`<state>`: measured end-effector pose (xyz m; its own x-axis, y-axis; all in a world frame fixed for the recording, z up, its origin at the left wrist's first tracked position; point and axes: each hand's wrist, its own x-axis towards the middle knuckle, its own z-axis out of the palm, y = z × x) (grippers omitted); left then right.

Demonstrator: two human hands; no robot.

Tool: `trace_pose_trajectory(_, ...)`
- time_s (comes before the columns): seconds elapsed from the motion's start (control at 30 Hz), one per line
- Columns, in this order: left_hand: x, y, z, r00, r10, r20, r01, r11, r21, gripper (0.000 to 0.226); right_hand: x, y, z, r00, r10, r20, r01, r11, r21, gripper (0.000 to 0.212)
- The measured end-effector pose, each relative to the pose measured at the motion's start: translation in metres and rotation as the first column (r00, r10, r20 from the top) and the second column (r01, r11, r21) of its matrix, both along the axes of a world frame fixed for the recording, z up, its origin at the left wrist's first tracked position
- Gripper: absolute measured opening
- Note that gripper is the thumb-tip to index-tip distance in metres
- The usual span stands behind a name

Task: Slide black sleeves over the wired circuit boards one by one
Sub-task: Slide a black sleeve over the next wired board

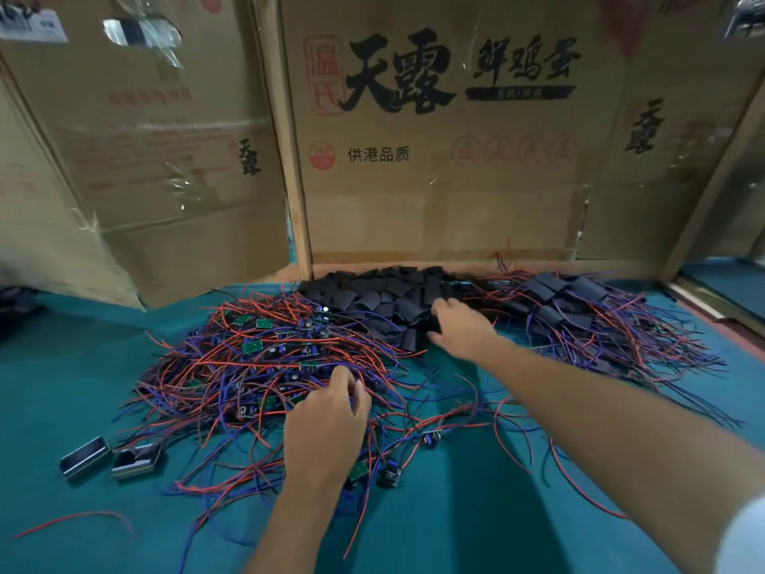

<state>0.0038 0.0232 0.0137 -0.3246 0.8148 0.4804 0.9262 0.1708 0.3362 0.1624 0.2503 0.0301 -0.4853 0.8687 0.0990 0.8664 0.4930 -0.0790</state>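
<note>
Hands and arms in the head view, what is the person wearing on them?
Both hands, left and right, are bare: no gloves, rings or watch show. Both forearms are bare too. A white sleeve shows only at the lower right corner, high up on the right arm.

We read big black 天露 on the centre cardboard panel [447, 167], w/ a red seal 温氏 to its left, 鲜鸡蛋 to its right, and 供港品质 lower down. Small vertical 天露 also on the left box [174, 159] and the right panel [662, 167]. Other print too blurred.
</note>
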Motion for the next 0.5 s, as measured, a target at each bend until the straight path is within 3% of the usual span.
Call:
trace_pose_trajectory(0.23, -0.009, 0.002, -0.004, 1.0, 0.003, 0.004, -0.003, 1.0, -0.016, 0.02, -0.001, 0.006, 0.007, 0.997, -0.076, -0.016, 0.076, 0.996, 0.039, 0.017)
trace_pose_trajectory(0.33, -0.004, 0.0, 0.0, 0.995, -0.076, 0.058, 0.073, 0.996, 0.041, 0.017, 0.007, -0.017, 0.023, 0.947, -0.178, -0.266, 0.193, 0.981, 0.032, 0.012)
trace_pose_trajectory(0.4, 0.006, -0.001, 0.003, 0.979, -0.168, 0.119, 0.155, 0.981, 0.113, 0.018, 0.012, -0.052, 0.029, 0.811, -0.188, -0.554, 0.18, 0.981, -0.07, 0.01)
trace_pose_trajectory(0.5, 0.029, -0.004, 0.004, 0.897, -0.345, 0.278, 0.313, 0.938, 0.152, 0.059, 0.019, -0.123, 0.02, 0.653, -0.111, -0.749, 0.016, 0.991, -0.133, 0.009)
